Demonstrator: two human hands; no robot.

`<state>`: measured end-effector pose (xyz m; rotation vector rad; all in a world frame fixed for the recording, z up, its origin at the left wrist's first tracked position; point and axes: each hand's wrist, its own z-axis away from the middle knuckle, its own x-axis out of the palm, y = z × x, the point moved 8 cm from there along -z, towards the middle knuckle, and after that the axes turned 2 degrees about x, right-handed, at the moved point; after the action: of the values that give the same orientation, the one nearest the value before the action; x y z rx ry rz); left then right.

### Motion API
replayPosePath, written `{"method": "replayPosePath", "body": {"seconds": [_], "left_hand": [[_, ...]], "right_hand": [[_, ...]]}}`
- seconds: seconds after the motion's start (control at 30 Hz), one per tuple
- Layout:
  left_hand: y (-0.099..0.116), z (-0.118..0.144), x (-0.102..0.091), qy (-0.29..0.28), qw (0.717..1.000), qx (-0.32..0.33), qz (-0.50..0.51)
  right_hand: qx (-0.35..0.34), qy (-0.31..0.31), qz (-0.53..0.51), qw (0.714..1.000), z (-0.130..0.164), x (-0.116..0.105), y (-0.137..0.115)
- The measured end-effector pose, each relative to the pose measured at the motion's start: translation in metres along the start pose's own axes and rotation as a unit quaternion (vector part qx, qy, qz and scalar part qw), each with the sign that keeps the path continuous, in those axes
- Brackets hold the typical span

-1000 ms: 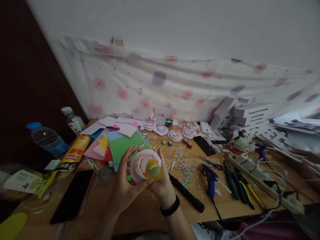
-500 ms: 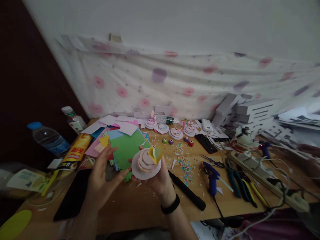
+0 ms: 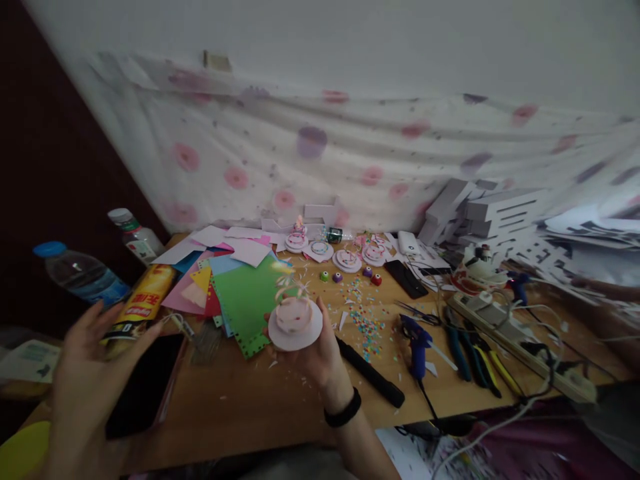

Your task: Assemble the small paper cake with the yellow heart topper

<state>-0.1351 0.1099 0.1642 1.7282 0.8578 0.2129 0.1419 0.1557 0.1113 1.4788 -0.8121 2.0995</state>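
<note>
A small white paper cake model (image 3: 294,317) on a round base rests in my right hand (image 3: 323,357), whose fingers curl around its edge. Curled strips and a blurred yellow piece (image 3: 283,268) rise above the cake. Off to the left, my left hand (image 3: 93,360) is raised with thumb and fingers spread, holding nothing. It hovers beside a black phone (image 3: 143,387) and in front of a yellow packet (image 3: 150,293). Green paper (image 3: 250,293) lies just behind the cake.
Finished-looking paper cakes (image 3: 347,259) stand at the back. Colourful confetti dots (image 3: 367,327), a black rod-shaped tool (image 3: 373,373), a blue glue gun (image 3: 417,343), pliers (image 3: 480,363) and a power strip (image 3: 525,347) lie rightward. Bottles (image 3: 83,273) stand left. A person's hand (image 3: 600,290) shows far right.
My left hand has moved away from the cake, to the left. The cake has been turned in my right hand, so the yellow piece now appears behind and above it.
</note>
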Motion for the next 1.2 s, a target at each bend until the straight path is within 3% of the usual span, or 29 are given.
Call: {"method": "replayPosePath", "body": {"seconds": [0.1,0.3,0.4,0.53,0.63,0.9,1.2], "left_hand": [[0.004,0.004,-0.017,0.078,0.996,-0.029,-0.021],[0.008,0.004,0.0,0.07,0.997,-0.027,0.033],[0.022,0.024,0.044,-0.023,0.996,-0.037,0.073],[0.058,0.076,0.14,-0.264,0.952,-0.019,0.153],[0.064,0.09,0.164,-0.244,0.951,-0.041,0.186],[0.058,0.087,0.157,-0.203,0.961,-0.061,0.179],[0.077,0.088,0.15,-0.182,0.976,0.01,0.12]], "right_hand": [[0.005,0.001,-0.005,1.0,-0.001,0.001,0.001],[0.007,0.014,-0.013,1.0,-0.001,0.001,0.001],[0.013,0.008,-0.005,1.0,-0.002,0.002,0.005],[-0.024,0.027,-0.008,0.999,-0.004,0.003,0.008],[-0.073,0.037,-0.011,0.997,-0.003,0.009,0.006],[-0.08,-0.005,0.014,0.997,-0.004,0.015,0.01],[-0.098,0.071,-0.041,0.992,0.005,0.023,0.012]]}}
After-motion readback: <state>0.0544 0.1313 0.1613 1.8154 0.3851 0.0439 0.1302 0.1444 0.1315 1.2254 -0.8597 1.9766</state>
